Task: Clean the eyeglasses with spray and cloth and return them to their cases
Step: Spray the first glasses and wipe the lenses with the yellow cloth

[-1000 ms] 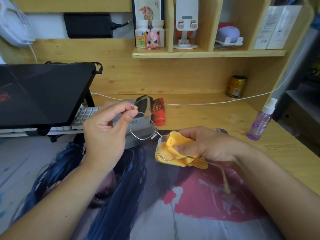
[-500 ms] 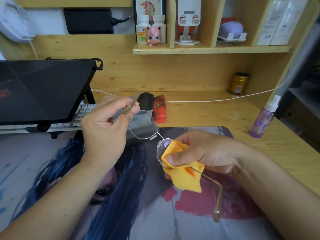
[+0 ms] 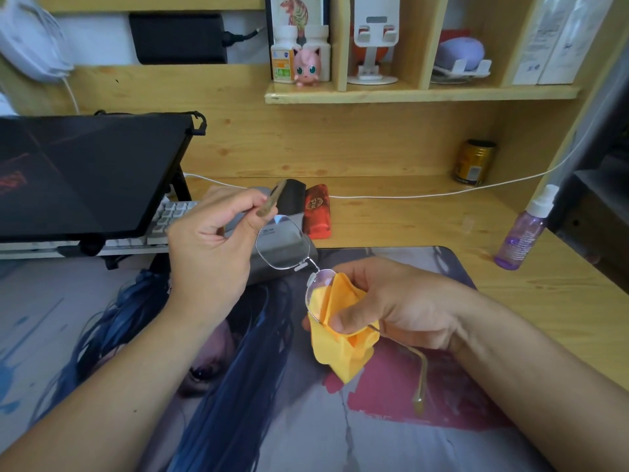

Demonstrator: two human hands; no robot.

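Thin-rimmed eyeglasses [image 3: 281, 242] hang in the air above the printed desk mat [image 3: 391, 437]. My left hand [image 3: 207, 253] pinches the tan temple arm near the left lens. My right hand [image 3: 391, 301] presses a yellow cloth [image 3: 343, 349] around the right lens, thumb on top; the other temple arm dangles below my wrist. A black case [image 3: 291, 195], a red case [image 3: 316, 212] and a grey case [image 3: 282, 247] lie behind the glasses. The purple spray bottle [image 3: 524, 229] stands on the desk at the right, apart from both hands.
A black laptop [image 3: 85, 175] on a stand sits at the left above a white keyboard [image 3: 170, 216]. A gold can [image 3: 473, 161] and a white cable [image 3: 408, 194] lie along the desk's back. A wooden shelf [image 3: 422, 93] holds bottles, a pink toy and a phone stand.
My right hand slid the cloth along the right lens, so the lens's upper edge now shows and the cloth hangs lower. The glasses tilted, and my left hand shifted its pinch on the temple.
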